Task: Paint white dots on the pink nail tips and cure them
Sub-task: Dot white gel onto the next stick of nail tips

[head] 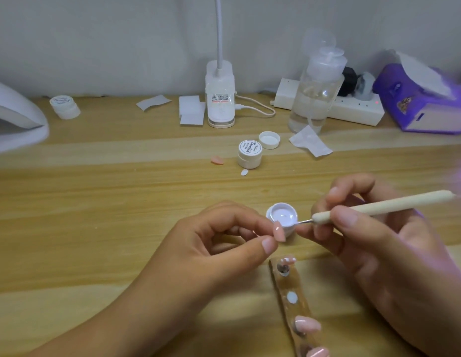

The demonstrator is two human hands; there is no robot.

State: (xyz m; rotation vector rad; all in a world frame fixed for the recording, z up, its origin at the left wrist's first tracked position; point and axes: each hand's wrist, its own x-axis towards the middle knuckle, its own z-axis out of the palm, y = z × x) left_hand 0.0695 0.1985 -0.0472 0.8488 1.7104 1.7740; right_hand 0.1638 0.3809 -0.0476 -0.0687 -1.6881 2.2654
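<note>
My left hand (219, 243) pinches a pink nail tip (279, 232) between thumb and forefinger, just in front of an open pot of white gel (283, 215). My right hand (373, 243) grips a cream-handled dotting tool (378, 205), its metal point resting at the pot's right rim. A clear holder strip (299, 313) lies toward me, carrying a pink tip with white dots (288, 260) at its far end, a white putty blob, and two plain pink tips (308, 324) nearer me.
A white curing lamp (15, 117) stands at far left. A loose pink tip (217, 160), a closed gel jar (250, 154), a lid (269, 139), wipes, a desk lamp base (220, 99), a pump bottle (315, 94), a power strip and a purple box (425, 99) sit behind.
</note>
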